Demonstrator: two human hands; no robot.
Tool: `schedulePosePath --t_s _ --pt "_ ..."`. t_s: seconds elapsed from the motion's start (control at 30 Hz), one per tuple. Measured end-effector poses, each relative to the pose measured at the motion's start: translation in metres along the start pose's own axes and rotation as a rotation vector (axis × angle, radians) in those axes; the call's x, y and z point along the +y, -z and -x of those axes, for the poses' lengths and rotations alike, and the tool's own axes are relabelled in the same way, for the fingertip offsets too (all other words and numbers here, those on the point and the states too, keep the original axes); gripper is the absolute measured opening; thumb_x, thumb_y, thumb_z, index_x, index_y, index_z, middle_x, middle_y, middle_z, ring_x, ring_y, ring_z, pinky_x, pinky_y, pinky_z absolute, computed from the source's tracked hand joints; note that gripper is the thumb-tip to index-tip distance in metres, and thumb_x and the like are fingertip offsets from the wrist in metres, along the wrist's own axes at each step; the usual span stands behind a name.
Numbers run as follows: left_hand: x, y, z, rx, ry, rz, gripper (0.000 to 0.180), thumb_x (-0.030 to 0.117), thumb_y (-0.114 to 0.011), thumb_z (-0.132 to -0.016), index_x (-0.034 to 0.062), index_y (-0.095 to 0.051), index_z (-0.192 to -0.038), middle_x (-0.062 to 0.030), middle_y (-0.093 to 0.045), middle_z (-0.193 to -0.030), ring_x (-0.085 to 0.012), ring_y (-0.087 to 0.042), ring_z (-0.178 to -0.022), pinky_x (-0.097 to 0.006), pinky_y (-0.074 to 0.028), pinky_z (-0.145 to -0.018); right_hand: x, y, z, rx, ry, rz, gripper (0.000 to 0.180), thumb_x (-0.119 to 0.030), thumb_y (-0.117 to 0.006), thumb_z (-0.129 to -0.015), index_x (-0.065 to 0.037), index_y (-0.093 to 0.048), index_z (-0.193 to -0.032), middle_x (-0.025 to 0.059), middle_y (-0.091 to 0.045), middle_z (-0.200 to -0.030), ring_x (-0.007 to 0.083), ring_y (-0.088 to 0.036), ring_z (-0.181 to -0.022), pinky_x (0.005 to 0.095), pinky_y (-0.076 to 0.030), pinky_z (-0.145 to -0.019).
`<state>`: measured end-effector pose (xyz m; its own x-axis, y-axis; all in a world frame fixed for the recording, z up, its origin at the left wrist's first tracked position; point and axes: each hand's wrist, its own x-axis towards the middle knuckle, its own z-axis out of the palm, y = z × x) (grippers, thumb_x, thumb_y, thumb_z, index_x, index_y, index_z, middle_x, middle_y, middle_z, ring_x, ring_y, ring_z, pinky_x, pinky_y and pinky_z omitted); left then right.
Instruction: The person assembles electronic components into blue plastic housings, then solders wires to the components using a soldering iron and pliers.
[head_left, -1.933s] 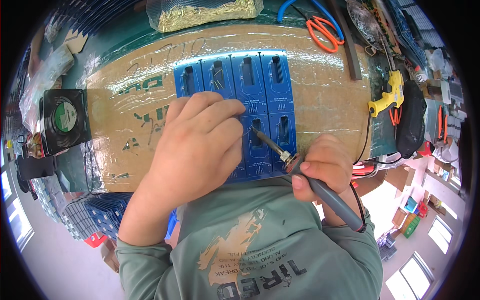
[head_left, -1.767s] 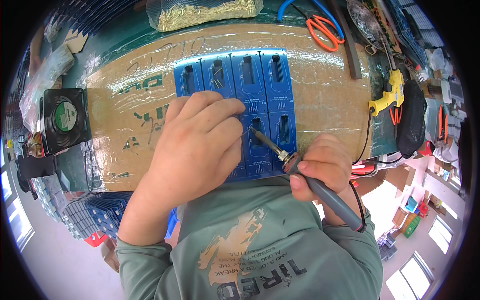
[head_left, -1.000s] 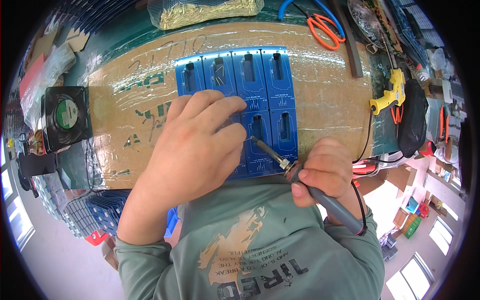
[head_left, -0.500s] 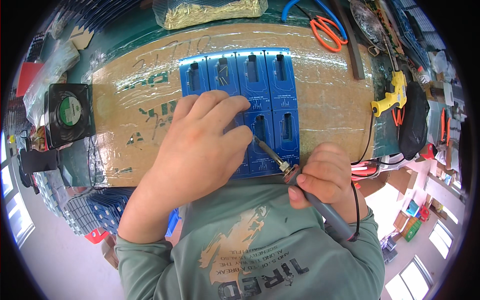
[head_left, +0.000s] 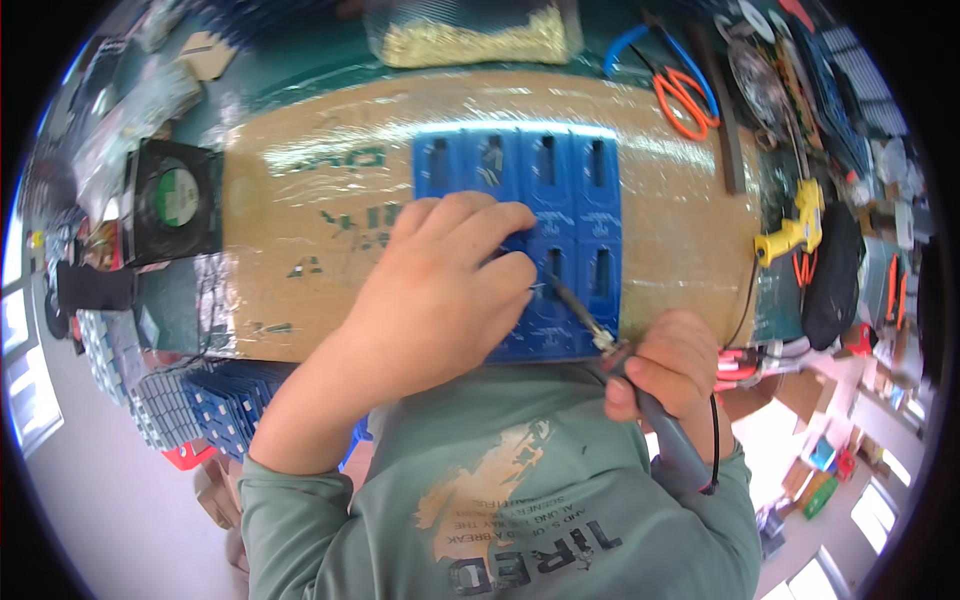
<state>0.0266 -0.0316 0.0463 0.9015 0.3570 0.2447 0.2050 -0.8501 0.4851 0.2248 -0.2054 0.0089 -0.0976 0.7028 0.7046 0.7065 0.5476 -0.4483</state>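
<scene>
A block of several blue slotted plastic cells [head_left: 560, 190] lies on a tape-wrapped cardboard sheet [head_left: 320, 220]. My left hand [head_left: 440, 290] rests on the lower left cells, fingers curled and fingertips pinched near the tip of the tool; whether it holds something small is hidden. My right hand [head_left: 670, 365] grips the dark handle of a soldering iron [head_left: 585, 320], whose thin metal tip reaches up-left onto a cell beside my left fingertips. Its cord runs off down to the right.
A black square fan [head_left: 170, 200] sits at the left. Orange-handled scissors [head_left: 685, 100] and a bag of yellowish bits [head_left: 470, 35] lie at the back. A yellow glue gun [head_left: 790, 235] and cluttered tools fill the right. Stacked blue cells [head_left: 215, 410] sit lower left.
The view has drifted, so the blue cells sit further right and lower in the picture. My hands keep their grip and place on the cells; the iron tip stays beside my left fingertips.
</scene>
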Motion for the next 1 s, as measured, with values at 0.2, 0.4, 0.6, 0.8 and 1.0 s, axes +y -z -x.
schedulePosePath --t_s 0.2,0.4,0.6,0.8,1.0 --pt "-0.007 0.012 0.026 0.440 0.464 1.201 0.008 0.008 -0.069 -0.093 0.0027 -0.065 -0.098 -0.0038 -0.065 -0.092 -0.0113 -0.061 -0.079 -0.025 -0.049 -0.069 0.008 0.000 0.015 0.118 -0.069 -0.015 0.032 -0.019 -0.077 -0.083 -0.008 -0.054 -0.102 0.0048 -0.056 -0.074 0.0197 -0.057 -0.055 0.0340 -0.040 -0.050" --pt "-0.027 0.034 0.050 0.425 0.696 0.994 0.012 0.006 -0.063 -0.096 0.0008 -0.064 -0.106 -0.0010 -0.064 -0.088 -0.0078 -0.058 -0.079 -0.024 -0.048 -0.073 -0.008 -0.010 0.009 0.256 -0.510 -0.407 0.040 -0.003 -0.080 -0.079 -0.004 -0.053 -0.109 0.0117 -0.055 -0.095 0.0238 -0.064 -0.080 0.0385 -0.058 -0.076" --pt "-0.032 0.025 0.058 0.456 0.730 0.944 0.014 0.007 -0.059 -0.098 -0.0009 -0.063 -0.109 -0.0044 -0.066 -0.089 -0.0096 -0.060 -0.084 -0.025 -0.049 -0.078 -0.008 -0.018 -0.027 0.077 -0.493 -0.372 0.041 0.005 -0.077 -0.078 -0.004 -0.056 -0.111 0.0126 -0.055 -0.098 0.0252 -0.066 -0.086 0.0396 -0.057 -0.083" --pt "-0.028 0.016 0.058 0.271 0.584 0.508 0.012 0.007 -0.063 -0.093 0.0025 -0.064 -0.105 -0.0095 -0.069 -0.089 -0.0196 -0.067 -0.082 -0.031 -0.052 -0.075 -0.013 -0.024 -0.027 -0.013 -0.545 -0.292 0.038 0.001 -0.079 -0.078 -0.003 -0.058 -0.110 0.0105 -0.064 -0.092 0.0218 -0.064 -0.080 0.0320 -0.052 -0.073" --pt "-0.021 0.007 0.051 0.230 0.491 0.371 0.011 0.010 -0.069 -0.088 0.0046 -0.063 -0.095 -0.0146 -0.069 -0.091 -0.0334 -0.067 -0.081 -0.038 -0.052 -0.068 -0.007 -0.025 -0.018 0.021 -0.393 -0.232 0.036 -0.006 -0.080 -0.079 -0.002 -0.059 -0.108 0.0107 -0.067 -0.087 0.0209 -0.062 -0.070 0.0316 -0.049 -0.062"
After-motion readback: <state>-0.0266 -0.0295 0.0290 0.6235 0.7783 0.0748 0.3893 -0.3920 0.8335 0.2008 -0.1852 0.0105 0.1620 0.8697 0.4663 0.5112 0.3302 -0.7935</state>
